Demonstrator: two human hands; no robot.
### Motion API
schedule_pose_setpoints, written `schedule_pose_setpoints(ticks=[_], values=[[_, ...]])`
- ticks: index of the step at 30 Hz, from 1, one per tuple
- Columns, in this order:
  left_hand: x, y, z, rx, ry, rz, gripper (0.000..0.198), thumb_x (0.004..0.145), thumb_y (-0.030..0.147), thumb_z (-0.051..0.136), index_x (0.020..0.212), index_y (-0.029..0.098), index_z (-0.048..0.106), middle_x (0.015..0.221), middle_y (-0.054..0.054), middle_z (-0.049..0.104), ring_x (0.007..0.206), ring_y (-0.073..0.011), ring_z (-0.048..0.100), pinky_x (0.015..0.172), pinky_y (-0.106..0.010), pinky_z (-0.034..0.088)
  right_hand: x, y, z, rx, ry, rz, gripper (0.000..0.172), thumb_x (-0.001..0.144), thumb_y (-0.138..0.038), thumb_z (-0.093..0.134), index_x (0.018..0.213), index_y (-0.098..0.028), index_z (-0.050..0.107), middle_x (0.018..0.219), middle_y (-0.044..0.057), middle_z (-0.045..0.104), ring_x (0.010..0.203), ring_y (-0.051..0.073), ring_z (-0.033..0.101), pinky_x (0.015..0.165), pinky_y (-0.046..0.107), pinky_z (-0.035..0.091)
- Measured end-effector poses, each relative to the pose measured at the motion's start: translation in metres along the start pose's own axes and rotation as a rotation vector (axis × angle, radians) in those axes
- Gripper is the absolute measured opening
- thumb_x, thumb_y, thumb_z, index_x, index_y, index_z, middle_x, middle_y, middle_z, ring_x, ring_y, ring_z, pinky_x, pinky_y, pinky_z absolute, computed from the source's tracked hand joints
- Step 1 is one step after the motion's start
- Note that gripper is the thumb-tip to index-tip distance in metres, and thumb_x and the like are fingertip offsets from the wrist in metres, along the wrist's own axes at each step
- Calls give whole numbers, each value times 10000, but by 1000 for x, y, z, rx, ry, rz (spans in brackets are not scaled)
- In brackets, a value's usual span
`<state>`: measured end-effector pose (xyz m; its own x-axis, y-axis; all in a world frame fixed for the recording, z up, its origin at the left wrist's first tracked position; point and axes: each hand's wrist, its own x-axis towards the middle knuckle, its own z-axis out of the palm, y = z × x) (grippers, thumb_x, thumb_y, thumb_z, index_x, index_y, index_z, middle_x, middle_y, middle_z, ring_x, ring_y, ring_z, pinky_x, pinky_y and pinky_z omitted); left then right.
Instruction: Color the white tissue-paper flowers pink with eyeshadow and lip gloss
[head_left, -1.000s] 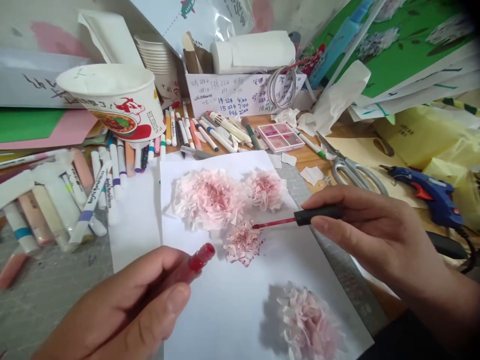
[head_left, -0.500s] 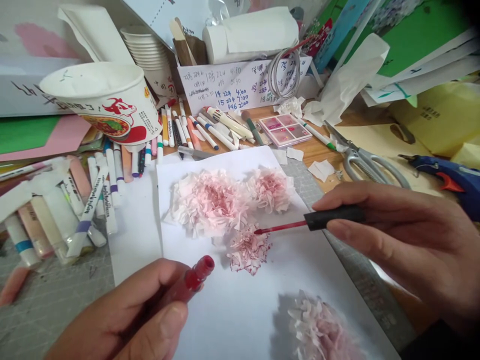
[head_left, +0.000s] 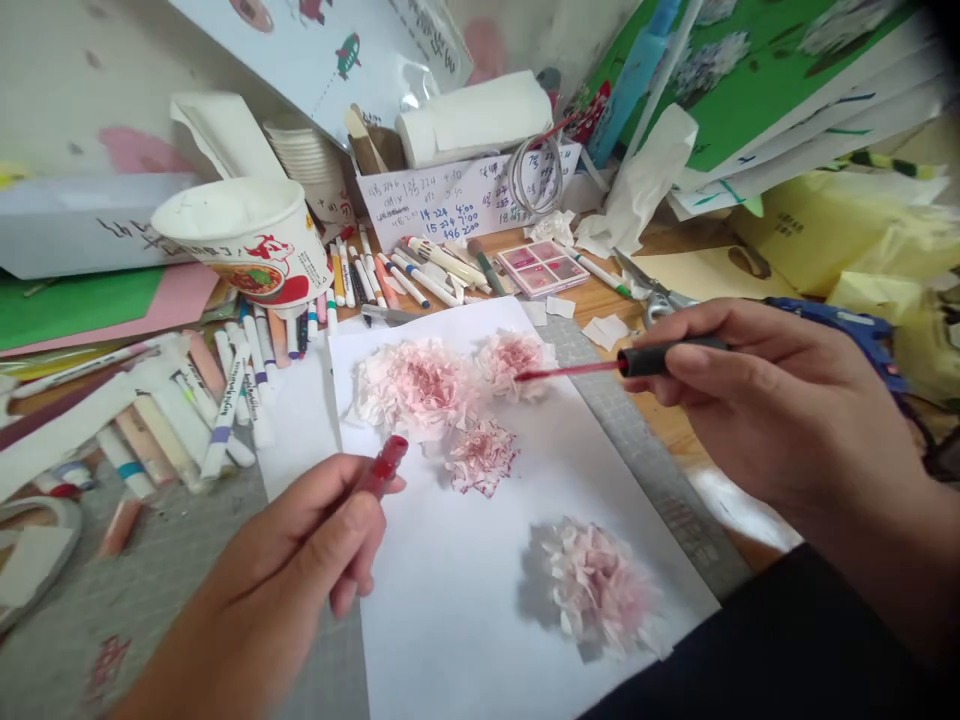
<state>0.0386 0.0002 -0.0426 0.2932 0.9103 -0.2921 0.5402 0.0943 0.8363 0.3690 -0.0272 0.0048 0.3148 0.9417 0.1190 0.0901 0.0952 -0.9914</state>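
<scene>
My left hand (head_left: 300, 560) is closed around a small red lip gloss tube (head_left: 384, 468), its uncapped mouth tilted up. Between thumb and fingers, my right hand (head_left: 765, 400) pinches the black cap of a lip gloss applicator wand (head_left: 577, 370). The red tip overlaps the upper right paper flower (head_left: 514, 362) in view; whether it touches cannot be made out. White-pink paper flowers lie on a white sheet (head_left: 442, 600): a large one (head_left: 420, 385), a small one with red-edged petals (head_left: 482, 457), and another (head_left: 600, 585) at lower right.
Many markers (head_left: 225, 410) lie at left, near a paper noodle cup (head_left: 240, 240). Behind the sheet are a blush palette (head_left: 541, 268), a paper roll (head_left: 476, 115) and a handwritten card (head_left: 450, 205). Scissors (head_left: 652, 290) and a blue glue gun (head_left: 847, 330) are partly behind my right hand.
The camera view has shifted. The wand has moved away from the small red-edged flower, up toward the upper right flower. Both hands keep hold of their parts of the lip gloss.
</scene>
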Motion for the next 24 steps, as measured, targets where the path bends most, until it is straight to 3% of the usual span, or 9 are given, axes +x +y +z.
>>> schedule_pose_setpoints(ticks=[2, 5, 9, 12, 16, 19, 24], values=[[1, 6, -1, -52, -41, 31, 378, 959, 579, 427, 913, 251, 609, 551, 62, 455, 511, -133, 453, 523, -238, 424, -2, 0, -4, 83, 27, 5, 109, 797, -348, 759, 837, -252, 725, 664, -11, 639, 612, 133, 565, 618, 274, 478], [-4, 22, 2, 17, 21, 122, 321, 900, 559, 529, 898, 242, 584, 634, 58, 489, 535, -121, 445, 507, -220, 394, -8, -3, -9, 182, 59, 74, 122, 833, -360, 717, 827, -241, 694, 629, -21, 640, 605, 131, 601, 625, 262, 525], [-32, 36, 18, 210, -45, 159, 274, 782, 483, 658, 862, 248, 543, 852, 5, 665, 797, -188, 645, 641, -230, 484, -27, -7, -18, 328, 134, 344, 121, 873, -311, 663, 805, -211, 661, 781, 28, 730, 708, 183, 704, 628, 287, 556], [-63, 31, 34, 353, -87, 165, 192, 756, 329, 664, 898, 269, 550, 904, 8, 715, 778, -192, 672, 670, -245, 505, -50, -7, -24, 421, 204, 475, 110, 917, -263, 598, 831, -206, 637, 906, 50, 748, 827, 212, 737, 638, 285, 556], [-91, 18, 47, 631, -49, 239, 379, 709, 192, 699, 1056, 286, 580, 977, -6, 732, 857, -228, 682, 750, -295, 507, -77, -2, -23, 456, 244, 520, 97, 944, -242, 559, 856, -212, 585, 1011, 55, 739, 826, 202, 742, 684, 305, 565], [-98, 15, 48, 717, -11, 278, 362, 727, 150, 670, 1056, 280, 593, 1024, -15, 732, 915, -250, 684, 789, -327, 489, -85, 2, -17, 453, 263, 536, 106, 964, -235, 537, 863, -212, 562, 1025, 54, 728, 756, 163, 727, 682, 292, 557], [-97, 14, 46, 728, 72, 327, 183, 852, 145, 506, 947, 257, 615, 857, 1, 721, 747, -184, 672, 695, -268, 473, -86, 5, -9, 436, 257, 533, 96, 982, -246, 526, 930, -185, 579, 1036, 61, 708, 738, 135, 693, 648, 267, 538]])
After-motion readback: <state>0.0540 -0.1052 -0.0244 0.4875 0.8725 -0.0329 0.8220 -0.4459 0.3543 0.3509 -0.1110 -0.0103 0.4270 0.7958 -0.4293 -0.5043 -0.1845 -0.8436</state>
